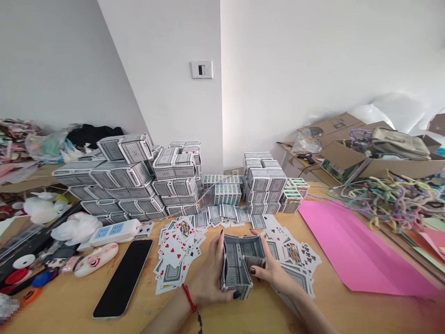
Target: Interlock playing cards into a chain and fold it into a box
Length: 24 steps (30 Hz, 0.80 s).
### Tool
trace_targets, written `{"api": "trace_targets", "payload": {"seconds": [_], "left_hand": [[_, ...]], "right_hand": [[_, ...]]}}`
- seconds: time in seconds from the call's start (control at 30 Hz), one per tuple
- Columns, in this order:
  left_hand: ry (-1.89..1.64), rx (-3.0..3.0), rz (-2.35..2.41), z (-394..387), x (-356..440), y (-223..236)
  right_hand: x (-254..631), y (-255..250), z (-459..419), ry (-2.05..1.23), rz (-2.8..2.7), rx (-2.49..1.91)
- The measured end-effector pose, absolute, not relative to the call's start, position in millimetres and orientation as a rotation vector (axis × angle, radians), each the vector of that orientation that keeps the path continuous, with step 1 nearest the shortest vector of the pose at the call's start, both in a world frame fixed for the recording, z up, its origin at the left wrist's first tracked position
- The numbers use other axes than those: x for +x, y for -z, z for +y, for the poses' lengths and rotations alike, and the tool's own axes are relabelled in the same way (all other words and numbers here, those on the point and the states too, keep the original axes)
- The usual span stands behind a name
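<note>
Near the table's front middle, both my hands hold a hollow, open-topped box made of folded playing cards (231,273), its grey patterned backs showing inside and out. My left hand (210,273) wraps round its left side, thumb at the front lower edge. On the right side, my right hand (271,271) grips the box, its thumb over the wall where the shape bends in. Loose playing cards (174,253) lie in a spread heap to the left, some face up. Another spread of cards (301,260) lies to the right, partly hidden by my right hand and forearm.
Behind stand stacked card blocks on the left (121,178) and right (266,183), with green-edged card packs (227,192) between. A black phone (123,278) and white power strip (114,232) lie left. Pink paper (361,255) and a fuzzy-stem pile (392,199) lie right.
</note>
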<state>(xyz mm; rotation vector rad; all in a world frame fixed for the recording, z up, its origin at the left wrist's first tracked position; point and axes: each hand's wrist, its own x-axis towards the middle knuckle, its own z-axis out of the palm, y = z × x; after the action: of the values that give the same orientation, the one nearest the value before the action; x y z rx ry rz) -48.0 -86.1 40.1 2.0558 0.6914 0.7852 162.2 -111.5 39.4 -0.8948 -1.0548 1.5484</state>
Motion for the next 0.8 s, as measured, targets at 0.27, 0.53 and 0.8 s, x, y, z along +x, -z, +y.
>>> {"api": "trace_targets", "payload": {"seconds": [0.27, 0.53, 0.8], "left_hand": [[-0.79, 1.906, 0.592, -85.8, -48.3, -33.2], [-0.717, 1.931, 0.597, -89.5, -49.5, -33.3], [-0.923, 1.582, 0.523, -85.1, -41.8, -37.3]], "right_hand": [[164.2, -29.0, -106.8, -1.484, -1.09, -1.002], [162.8, -30.9, -110.1, -1.495, -1.123, -0.999], [162.1, -15.3, -102.2, -1.488, -0.872, -0.89]]}}
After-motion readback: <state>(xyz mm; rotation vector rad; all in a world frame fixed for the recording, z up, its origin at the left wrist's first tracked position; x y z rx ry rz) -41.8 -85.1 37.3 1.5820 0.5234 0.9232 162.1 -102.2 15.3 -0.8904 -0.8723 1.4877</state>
